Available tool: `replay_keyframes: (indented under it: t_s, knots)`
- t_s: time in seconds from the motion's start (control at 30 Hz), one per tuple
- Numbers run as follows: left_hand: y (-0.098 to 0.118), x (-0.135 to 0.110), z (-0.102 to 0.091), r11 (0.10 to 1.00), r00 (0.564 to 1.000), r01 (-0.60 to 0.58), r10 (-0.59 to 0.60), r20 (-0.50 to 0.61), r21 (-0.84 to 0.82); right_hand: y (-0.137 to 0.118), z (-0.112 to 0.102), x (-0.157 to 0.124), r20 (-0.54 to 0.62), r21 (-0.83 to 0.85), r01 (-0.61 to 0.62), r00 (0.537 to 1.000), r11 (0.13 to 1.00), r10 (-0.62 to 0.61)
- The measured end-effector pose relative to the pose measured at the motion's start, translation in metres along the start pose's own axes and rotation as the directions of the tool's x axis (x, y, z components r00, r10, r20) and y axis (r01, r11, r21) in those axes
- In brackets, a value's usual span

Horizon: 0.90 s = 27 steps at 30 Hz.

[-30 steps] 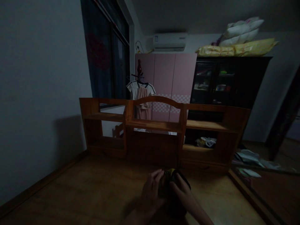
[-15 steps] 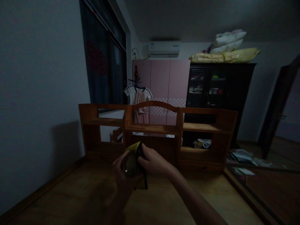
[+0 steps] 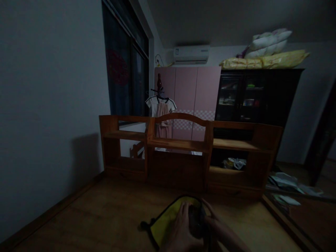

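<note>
Low in the dim picture my left hand (image 3: 181,229) and my right hand (image 3: 219,229) are closed from both sides on a dark rounded object (image 3: 195,220) that I cannot make out. It rests in a yellow pouch with dark edging (image 3: 164,224), which lies spread on the wooden surface (image 3: 105,213) just below the hands. My left hand's fingers curl over the object's left side. My right hand's fingers reach in from the right; the forearm runs off the bottom edge.
A low wooden shelf unit (image 3: 181,145) stands across the far end of the surface, with crumpled things in its right cubby. Behind are a pink wardrobe (image 3: 194,91), a dark glass cabinet (image 3: 252,94) topped with bedding, hanging clothes, a window at left, and papers on the floor at right.
Both hands dropped from in front of the shelf back down to the surface. The yellow pouch, bunched round the object half a second ago, now lies spread out flat.
</note>
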<state>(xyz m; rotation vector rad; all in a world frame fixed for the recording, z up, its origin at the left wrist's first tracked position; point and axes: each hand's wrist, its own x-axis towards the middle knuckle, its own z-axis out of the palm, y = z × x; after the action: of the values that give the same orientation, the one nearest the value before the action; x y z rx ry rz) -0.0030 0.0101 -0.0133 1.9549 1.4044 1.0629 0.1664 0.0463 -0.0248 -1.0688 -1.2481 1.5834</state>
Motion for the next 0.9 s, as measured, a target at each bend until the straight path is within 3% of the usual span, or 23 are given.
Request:
replay_keyframes:
  t_s: [0.2, 0.4, 0.57, 0.77, 0.9]
  knots:
    - [-0.007, -0.001, -0.001, 0.999, 0.999, -0.040, 0.040, -0.012, 0.021, -0.002, 0.007, -0.010, -0.010, 0.055, 0.064, 0.998, 0.996, -0.063]
    - [-0.017, -0.001, 0.007, 0.971, 0.978, -0.204, 0.197, 0.062, 0.127, 0.001, 0.005, -0.021, -0.059, -0.080, 0.165, 0.984, 0.983, -0.170]
    - [-0.013, -0.002, 0.006, 0.931, 0.942, -0.328, 0.309, 0.133, 0.160, 0.004, 0.006, -0.026, 0.014, -0.264, 0.293, 0.954, 0.919, -0.300]
    - [-0.011, -0.003, 0.001, 0.886, 0.909, -0.416, 0.398, 0.125, 0.205, 0.006, 0.009, -0.028, -0.093, -0.433, 0.307, 0.920, 0.847, -0.381]
    - [-0.016, -0.004, 0.000, 0.857, 0.894, -0.448, 0.429, 0.132, 0.252, 0.008, 0.011, -0.029, -0.097, -0.501, 0.343, 0.890, 0.795, -0.445]
